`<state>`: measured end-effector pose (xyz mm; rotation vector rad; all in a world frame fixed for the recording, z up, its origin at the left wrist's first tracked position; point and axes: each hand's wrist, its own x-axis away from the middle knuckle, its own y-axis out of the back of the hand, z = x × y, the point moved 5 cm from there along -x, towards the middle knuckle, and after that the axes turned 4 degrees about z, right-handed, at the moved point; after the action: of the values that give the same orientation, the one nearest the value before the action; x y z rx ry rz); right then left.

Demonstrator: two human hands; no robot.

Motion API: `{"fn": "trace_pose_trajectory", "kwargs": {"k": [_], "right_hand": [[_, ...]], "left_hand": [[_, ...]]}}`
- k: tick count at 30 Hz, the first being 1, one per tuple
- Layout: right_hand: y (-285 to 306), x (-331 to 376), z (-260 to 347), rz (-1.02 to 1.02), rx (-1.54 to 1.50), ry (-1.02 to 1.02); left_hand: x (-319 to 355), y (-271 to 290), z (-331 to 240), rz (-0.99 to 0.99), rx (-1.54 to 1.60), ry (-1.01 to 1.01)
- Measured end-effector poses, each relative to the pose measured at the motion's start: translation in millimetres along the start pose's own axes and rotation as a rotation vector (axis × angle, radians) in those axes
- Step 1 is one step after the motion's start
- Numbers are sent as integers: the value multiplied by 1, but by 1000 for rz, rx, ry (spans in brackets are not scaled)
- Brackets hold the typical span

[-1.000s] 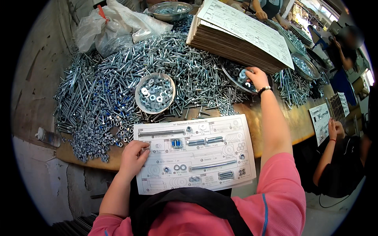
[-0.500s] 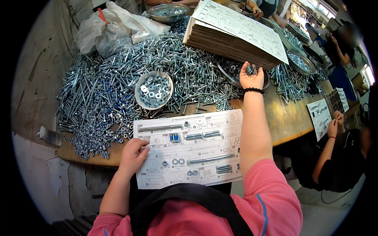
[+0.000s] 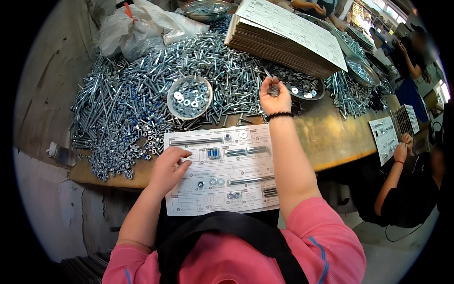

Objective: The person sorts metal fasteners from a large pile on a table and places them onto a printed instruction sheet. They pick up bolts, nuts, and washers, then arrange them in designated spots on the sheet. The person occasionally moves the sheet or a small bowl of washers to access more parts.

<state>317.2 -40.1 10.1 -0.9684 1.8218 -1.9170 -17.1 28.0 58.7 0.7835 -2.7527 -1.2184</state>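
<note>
My right hand (image 3: 276,100), a dark beaded bracelet at its wrist, is closed on a small stack of grey washers (image 3: 273,90). It is above the near edge of the bolt pile, beside a dish of dark washers (image 3: 302,84). My left hand (image 3: 169,166) lies at the left edge of a printed card (image 3: 194,173), fingers loosely bent and thumb apart. On the card lie a long bolt (image 3: 196,141), blue-marked fasteners (image 3: 213,153), thicker bolts (image 3: 247,151), another long rod (image 3: 250,181), nuts (image 3: 233,195) and short bolts (image 3: 269,192). My right forearm hides its right side.
A large heap of bolts (image 3: 142,80) and nuts (image 3: 113,158) covers the left of the table (image 3: 331,142). A bowl of washers (image 3: 190,98) stands in it. Behind are a stack of cards (image 3: 283,49), plastic bags (image 3: 142,28) and metal bowls (image 3: 204,10). Co-workers are at right and behind.
My right hand has moved left from the dish of dark washers, keeping small parts in its fingers. My left hand has shifted slightly right and up over the card's edge.
</note>
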Motion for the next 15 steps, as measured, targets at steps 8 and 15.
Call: {"fn": "trace_pose_trajectory", "kwargs": {"k": [8,15], "right_hand": [[10,121,-117,78,189,-318],[24,163,-139,133,398,-399]], "left_hand": [[-39,-1,-50,-75,161,-166],[-44,-19,-43,-88,30,-119]]}}
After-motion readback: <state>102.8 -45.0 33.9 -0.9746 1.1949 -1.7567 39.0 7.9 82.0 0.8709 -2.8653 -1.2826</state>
